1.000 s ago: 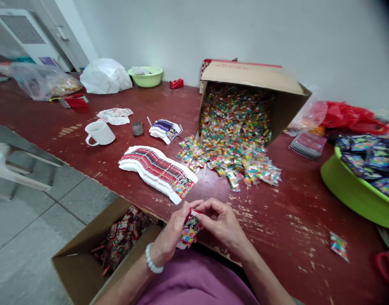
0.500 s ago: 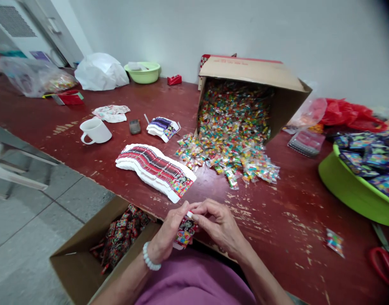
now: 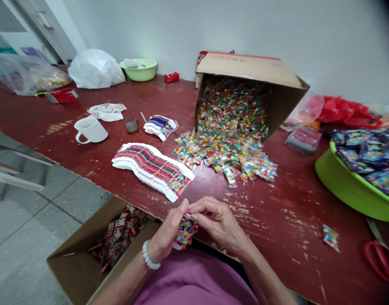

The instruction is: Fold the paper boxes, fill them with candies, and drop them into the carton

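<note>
At the table's front edge my left hand (image 3: 167, 232) grips a small printed candy box (image 3: 185, 232), red and black with coloured dots. A white flap sticks out at its lower end. My right hand (image 3: 216, 218) pinches the top end of the same box between thumb and fingers; the flap there is mostly hidden by the fingertips. Just beyond the hands lies a fanned row of flat red-and-black cartons (image 3: 153, 169). Behind and to the right, small clear packets of coloured candy (image 3: 228, 156) spill from a cardboard box (image 3: 245, 65) lying on its side.
An open carton (image 3: 70, 267) of finished-looking red-black boxes stands below the edge at left. On the table are a white mug (image 3: 92, 130), purple cartons (image 3: 159, 126), a green basin (image 3: 347, 192) of dark packs, a single candy packet (image 3: 330, 237) and red-handled scissors (image 3: 379, 260).
The white flap at the box's top end, plainly visible before, is now pressed down and mostly covered by my right fingers. The view has shifted slightly right.
</note>
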Demonstrator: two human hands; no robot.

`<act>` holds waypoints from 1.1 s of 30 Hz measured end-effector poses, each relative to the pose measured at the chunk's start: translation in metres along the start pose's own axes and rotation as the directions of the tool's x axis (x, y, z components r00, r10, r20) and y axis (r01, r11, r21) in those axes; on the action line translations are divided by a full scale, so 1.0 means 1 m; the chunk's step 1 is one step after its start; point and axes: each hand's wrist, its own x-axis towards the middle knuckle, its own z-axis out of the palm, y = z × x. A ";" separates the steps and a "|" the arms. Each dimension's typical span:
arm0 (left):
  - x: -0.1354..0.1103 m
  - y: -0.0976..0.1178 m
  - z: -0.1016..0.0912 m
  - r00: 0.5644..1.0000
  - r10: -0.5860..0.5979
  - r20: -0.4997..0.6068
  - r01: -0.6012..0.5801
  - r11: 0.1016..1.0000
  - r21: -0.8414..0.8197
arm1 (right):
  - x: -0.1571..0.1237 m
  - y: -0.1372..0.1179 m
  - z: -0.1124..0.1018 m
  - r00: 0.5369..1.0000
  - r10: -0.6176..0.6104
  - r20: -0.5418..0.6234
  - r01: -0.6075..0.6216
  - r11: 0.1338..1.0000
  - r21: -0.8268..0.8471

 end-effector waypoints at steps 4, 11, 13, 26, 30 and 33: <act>0.002 -0.003 0.010 0.982 -0.187 0.007 0.186 0.977 -0.101 | -0.005 0.004 0.009 1.000 -0.010 -0.013 0.011 0.996 0.084; -0.005 -0.007 0.015 0.979 -0.131 0.153 0.155 0.975 -0.158 | 0.001 0.030 -0.003 0.997 0.051 -0.061 -0.057 0.992 -0.109; -0.010 -0.007 0.009 0.967 -0.178 0.184 0.200 0.973 -0.114 | 0.011 0.044 -0.028 0.961 0.122 -0.247 -0.182 0.955 -0.235; -0.019 -0.001 -0.109 0.827 -0.388 0.406 0.040 0.763 0.646 | 0.019 0.104 -0.082 0.740 0.317 -0.594 -0.451 0.888 -0.088; -0.017 0.013 -0.093 0.835 -0.340 0.433 0.045 0.827 0.561 | 0.007 0.081 -0.070 0.785 0.376 -0.493 -0.364 0.923 0.123; -0.014 0.023 -0.065 0.893 -0.227 0.388 0.091 0.937 0.338 | -0.003 0.054 -0.057 0.841 0.445 -0.307 -0.325 0.870 0.371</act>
